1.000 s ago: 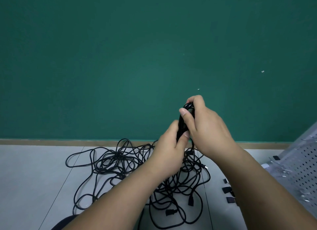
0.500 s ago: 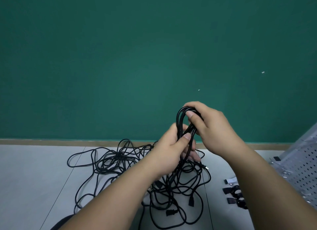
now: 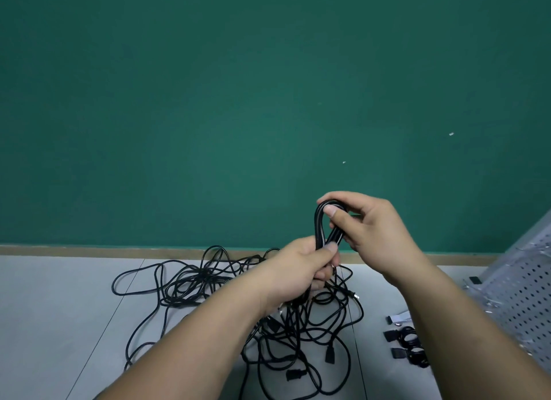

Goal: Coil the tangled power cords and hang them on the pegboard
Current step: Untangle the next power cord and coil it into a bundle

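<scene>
Wider now, coil [image 3: 319, 229] stands upright, bend pointing up.

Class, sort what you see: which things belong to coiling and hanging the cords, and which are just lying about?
In the job: looped cord, held by left hand and right hand; tangled pile; pegboard.
Lying about: black bundles, white strip, small black piece.

Pegboard [image 3: 518, 295] cut by right edge, bottom of coil [image 3: 317, 226] hidden inside left hand [image 3: 298, 268]
</scene>
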Demonstrator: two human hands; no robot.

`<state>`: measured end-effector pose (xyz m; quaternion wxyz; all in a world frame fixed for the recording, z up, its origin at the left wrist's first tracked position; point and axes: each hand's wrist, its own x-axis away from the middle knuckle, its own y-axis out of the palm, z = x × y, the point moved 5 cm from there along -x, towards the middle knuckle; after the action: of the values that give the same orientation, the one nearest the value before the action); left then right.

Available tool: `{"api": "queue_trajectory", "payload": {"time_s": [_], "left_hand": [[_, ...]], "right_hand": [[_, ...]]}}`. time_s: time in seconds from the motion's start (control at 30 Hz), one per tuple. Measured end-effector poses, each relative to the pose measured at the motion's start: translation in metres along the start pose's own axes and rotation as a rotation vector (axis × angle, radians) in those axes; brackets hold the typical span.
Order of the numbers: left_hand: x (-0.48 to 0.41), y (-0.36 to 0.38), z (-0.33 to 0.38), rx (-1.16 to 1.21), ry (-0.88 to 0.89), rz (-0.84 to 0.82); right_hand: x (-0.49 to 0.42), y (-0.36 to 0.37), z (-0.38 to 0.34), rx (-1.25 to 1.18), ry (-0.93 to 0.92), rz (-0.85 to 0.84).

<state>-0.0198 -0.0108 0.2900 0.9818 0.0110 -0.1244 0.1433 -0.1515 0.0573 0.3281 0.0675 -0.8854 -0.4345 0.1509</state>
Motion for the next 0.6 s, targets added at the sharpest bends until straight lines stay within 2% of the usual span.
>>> {"api": "queue_trajectory", "payload": {"time_s": [0.1,0.23,0.33,0.4,0.47,0.53,0.6], "left_hand": [[0.0,-0.005,-0.001,-0.029,0.026,0.066],[0.001,-0.013,-0.002,0.087,0.102,0.178],[0.001,-0.028,0.005,0.203,0.193,0.342],[0.002,-0.042,0.009,0.276,0.215,0.467],[0.004,-0.056,0.01,0.348,0.225,0.563],[0.005,-0.065,0.009,0.39,0.226,0.634],[0.006,-0.072,0.01,0.411,0.239,0.716]], "right_hand": [[0.001,0.004,-0.003,0.048,-0.025,0.035],[0.004,0.016,0.0,0.015,0.043,-0.024],[0.011,0.035,0.013,-0.089,0.196,-0.206],[0.02,0.052,0.021,-0.123,0.307,-0.361],[0.027,0.066,0.027,-0.129,0.398,-0.447],[0.029,0.075,0.029,-0.112,0.413,-0.51],[0.029,0.078,0.024,-0.034,0.348,-0.574]]}}
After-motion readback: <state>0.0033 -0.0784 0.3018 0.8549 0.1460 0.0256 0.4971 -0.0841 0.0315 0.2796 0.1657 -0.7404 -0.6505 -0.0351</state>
